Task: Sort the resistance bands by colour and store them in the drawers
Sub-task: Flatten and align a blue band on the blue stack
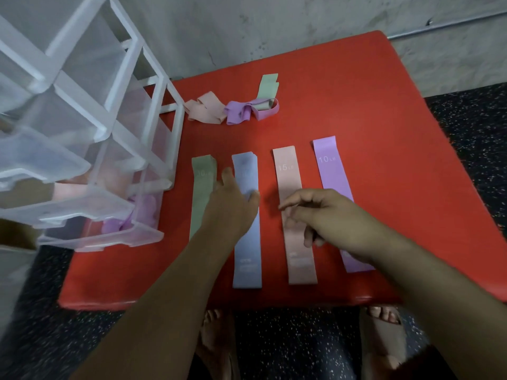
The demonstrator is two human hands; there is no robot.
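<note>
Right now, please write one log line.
left hand: on blue stack | right hand: above pink stack | unsorted pile: remains

Matt bands, glossy table, frosted plastic drawers

The resistance bands (pixel 295 215) look like soft matt rubbery strips; the red table (pixel 370 119) is smooth with a slight sheen; the drawer unit (pixel 90 149) at the left is translucent frosted plastic in a white frame; the floor (pixel 472 127) is dark, speckled and rough.

My left hand (pixel 230 207) lies flat across the green band (pixel 202 193) and blue band (pixel 247 223). My right hand (pixel 326 218) hovers with fingers loosely curled over the pink band (pixel 295 215); the purple band (pixel 333 171) runs under its wrist. Beyond both hands I see a tangled pile of bands (pixel 236 106). Left of my left hand stands the drawer unit (pixel 90 149), its drawers pulled out.
</note>
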